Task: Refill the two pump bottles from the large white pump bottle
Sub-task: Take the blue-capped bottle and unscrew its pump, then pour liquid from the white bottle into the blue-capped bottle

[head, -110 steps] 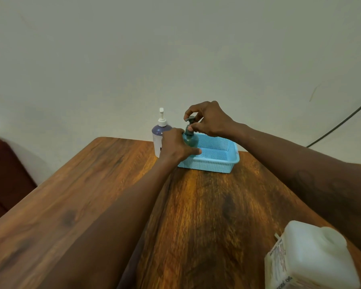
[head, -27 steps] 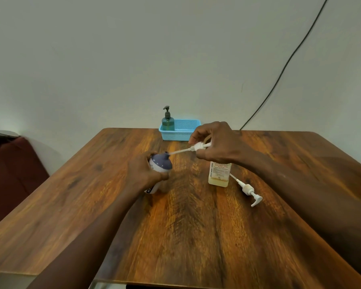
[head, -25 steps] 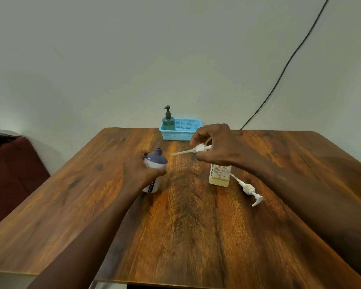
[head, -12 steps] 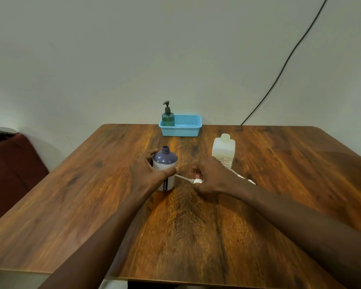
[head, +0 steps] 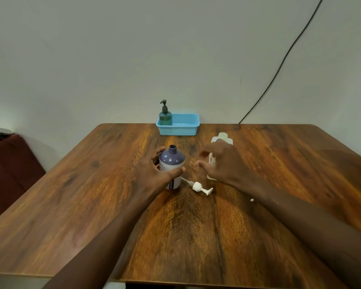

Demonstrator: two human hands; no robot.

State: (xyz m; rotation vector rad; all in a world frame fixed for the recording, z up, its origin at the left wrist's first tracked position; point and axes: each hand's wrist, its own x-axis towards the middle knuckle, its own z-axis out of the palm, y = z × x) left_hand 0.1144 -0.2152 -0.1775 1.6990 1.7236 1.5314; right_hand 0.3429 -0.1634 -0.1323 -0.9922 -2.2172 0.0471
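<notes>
1. Released since half a second ago, the small white pump with its dip tube (head: pixel 198 187) lies flat on the brown wooden table (head: pixel 196 236), just beside the purple-shouldered white bottle (head: pixel 172 161).
2. The right hand (head: pixel 223 163) has lifted off it. Its fingers are spread and blurred, holding nothing, in front of the large white plastic bottle (head: pixel 222 138), which stands uncapped.
3. The left hand (head: pixel 154 174) wraps thumb and fingers round the purple-shouldered white bottle, which is upright with its neck open.
4. The green pump bottle (head: pixel 165 117) stands in the light-blue mesh basket (head: pixel 186 130) at the table's far edge.

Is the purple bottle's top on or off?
Off. The purple bottle has a bare, open neck, and a white pump lies on the table beside it.
</notes>
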